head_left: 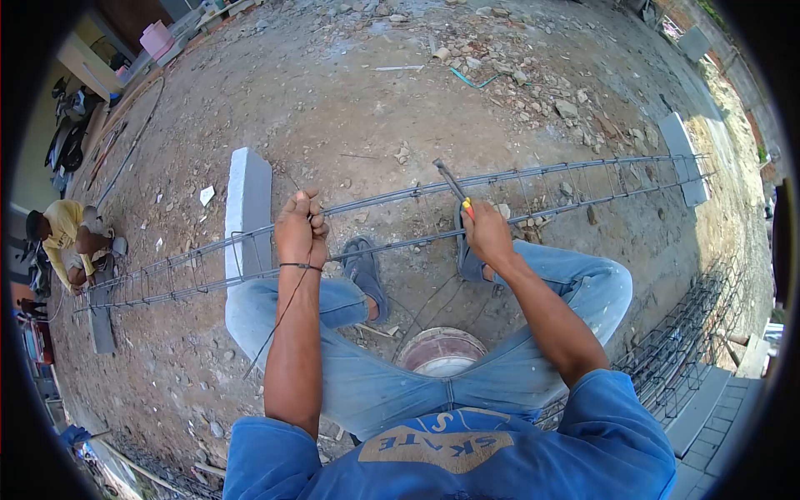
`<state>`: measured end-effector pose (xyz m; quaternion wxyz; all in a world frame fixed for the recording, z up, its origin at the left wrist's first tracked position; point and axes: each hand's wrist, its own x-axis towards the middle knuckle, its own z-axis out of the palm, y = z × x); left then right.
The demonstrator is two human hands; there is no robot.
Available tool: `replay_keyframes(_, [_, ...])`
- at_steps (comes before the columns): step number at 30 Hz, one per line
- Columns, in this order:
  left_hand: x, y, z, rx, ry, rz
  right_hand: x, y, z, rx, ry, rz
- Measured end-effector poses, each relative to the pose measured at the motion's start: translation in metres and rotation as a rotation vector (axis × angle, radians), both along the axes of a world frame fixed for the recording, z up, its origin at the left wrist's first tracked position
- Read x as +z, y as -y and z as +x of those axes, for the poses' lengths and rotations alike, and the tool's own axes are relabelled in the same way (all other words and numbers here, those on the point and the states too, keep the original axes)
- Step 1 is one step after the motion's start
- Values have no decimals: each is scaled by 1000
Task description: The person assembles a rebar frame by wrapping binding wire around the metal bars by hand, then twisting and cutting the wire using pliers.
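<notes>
A long rebar cage [400,197] runs across the view in front of my knees, laid over pale blocks. My left hand [302,229] is closed above its left part, around a thin wire [279,329] that trails down past the wrist. In my right hand [487,233] is a tool [451,182] with a red and yellow grip, its dark metal end pointing up and left over the cage. The tool's tip touches nothing that I can make out.
A white block [248,200] props the cage at left, a grey block [683,158] at right. A person in yellow [62,237] crouches at the far left end. Stacked rebar cages [683,350] lie at lower right; rubble [567,108] is scattered beyond. A round bucket [440,350] stands between my legs.
</notes>
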<state>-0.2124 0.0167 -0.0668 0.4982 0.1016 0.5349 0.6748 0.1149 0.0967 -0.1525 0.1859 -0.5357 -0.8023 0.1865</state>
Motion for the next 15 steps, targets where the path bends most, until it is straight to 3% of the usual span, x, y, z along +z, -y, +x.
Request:
replay_keyframes(3, [18,-5,-8,32,29,89,49,33,-41,487,95,201])
replay_keyframes(4, [27,-8,-9,42,10,127,51,33,-44,485,98,195])
replay_keyframes(6, [31,-11,-11,33,7,197,54,29,-46,766,329,339])
replay_keyframes(10, [33,-10,-13,63,67,217,5,-44,11,431,716,21])
replay_keyframes(15, [34,-8,-18,90,88,194,42,-39,-14,497,780,-82])
